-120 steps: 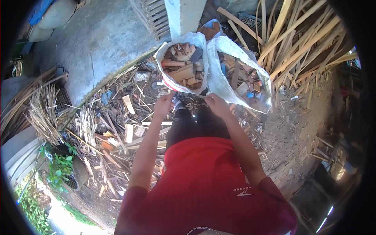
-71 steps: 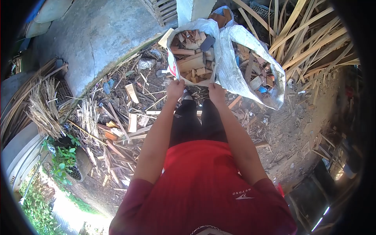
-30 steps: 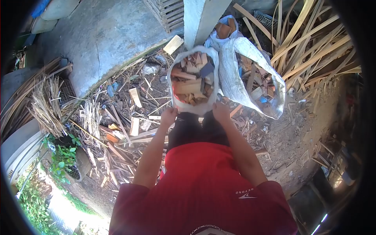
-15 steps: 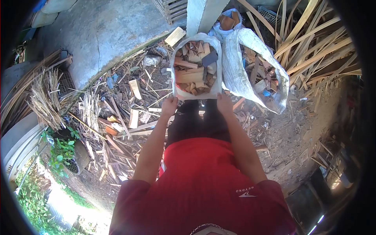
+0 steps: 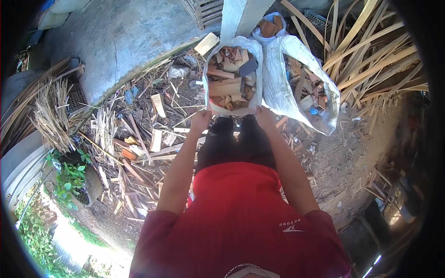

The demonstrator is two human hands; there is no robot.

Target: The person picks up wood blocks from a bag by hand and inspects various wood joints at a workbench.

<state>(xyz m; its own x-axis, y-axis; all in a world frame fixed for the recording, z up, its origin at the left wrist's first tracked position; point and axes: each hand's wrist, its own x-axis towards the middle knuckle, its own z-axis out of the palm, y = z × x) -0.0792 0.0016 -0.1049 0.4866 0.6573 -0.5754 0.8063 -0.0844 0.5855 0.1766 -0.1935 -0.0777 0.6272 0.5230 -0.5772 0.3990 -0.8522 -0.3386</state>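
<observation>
In front of my legs stands a white woven sack [image 5: 259,60], its mouth spread wide. Wood scraps [image 5: 226,88] and a dark flat piece [image 5: 248,67] fill it near the top. My left hand [image 5: 200,121] is closed on the near left corner of the rim. On the near right corner, my right hand [image 5: 265,118] grips the same rim. Just to the right leans a second white sack [image 5: 274,78], gaping and partly filled with wood bits. A smaller sack [image 5: 270,28] of wood pieces sits behind them.
A concrete post [image 5: 238,21] rises right behind the held sack. Long wood strips [image 5: 375,55] are heaped at the right. Loose offcuts [image 5: 157,139] and splinters litter the ground at left, beside a concrete slab [image 5: 125,41]. A slatted crate [image 5: 204,11] stands at the back.
The near rim of the sack has risen slightly with my hands, which still grip it. My right hand has shifted a little to the left.
</observation>
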